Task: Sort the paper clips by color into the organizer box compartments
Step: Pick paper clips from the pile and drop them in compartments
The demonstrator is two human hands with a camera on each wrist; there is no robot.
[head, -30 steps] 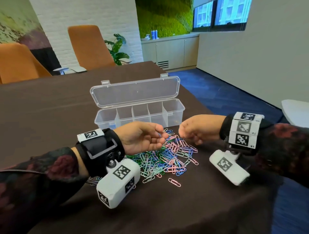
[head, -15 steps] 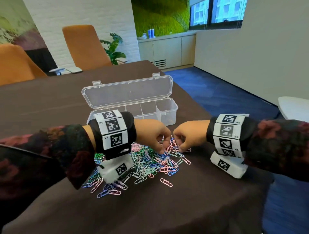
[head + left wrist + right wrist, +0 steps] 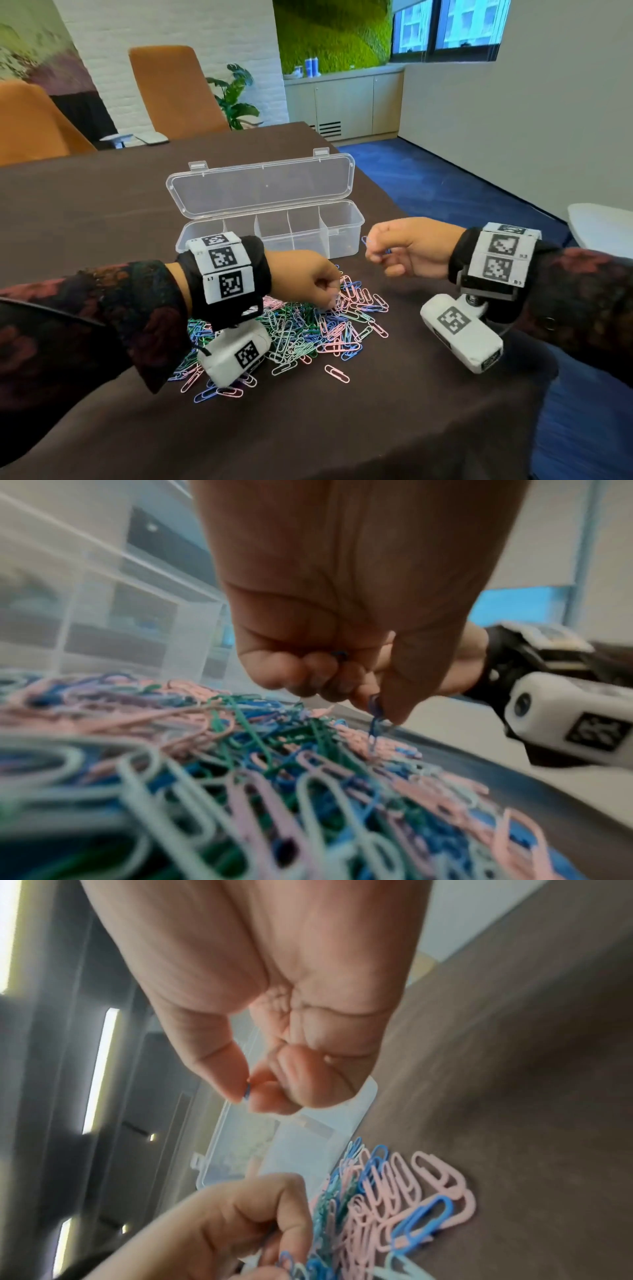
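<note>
A heap of pink, blue, green and pale paper clips (image 3: 308, 329) lies on the dark brown table in front of the clear organizer box (image 3: 342, 219), whose lid stands open. My left hand (image 3: 334, 298) is down at the heap's far edge, fingers curled, pinching a blue clip (image 3: 375, 718) between thumb and finger; more blue shows inside its curled fingers. My right hand (image 3: 371, 251) is raised beside the box's right end and pinches a blue clip (image 3: 368, 241) between thumb and forefinger, seen edge-on (image 3: 247, 1091) in the right wrist view.
The box has several compartments in a row; what lies in them is hard to make out. A lone pink clip (image 3: 337, 373) lies near the front of the heap. Orange chairs (image 3: 171, 92) stand behind the table. The table's right edge (image 3: 394, 205) drops to blue carpet.
My right hand has come up off the heap with a blue clip and moved right, level with the box's end. The left hand stays at the heap, pinching.
</note>
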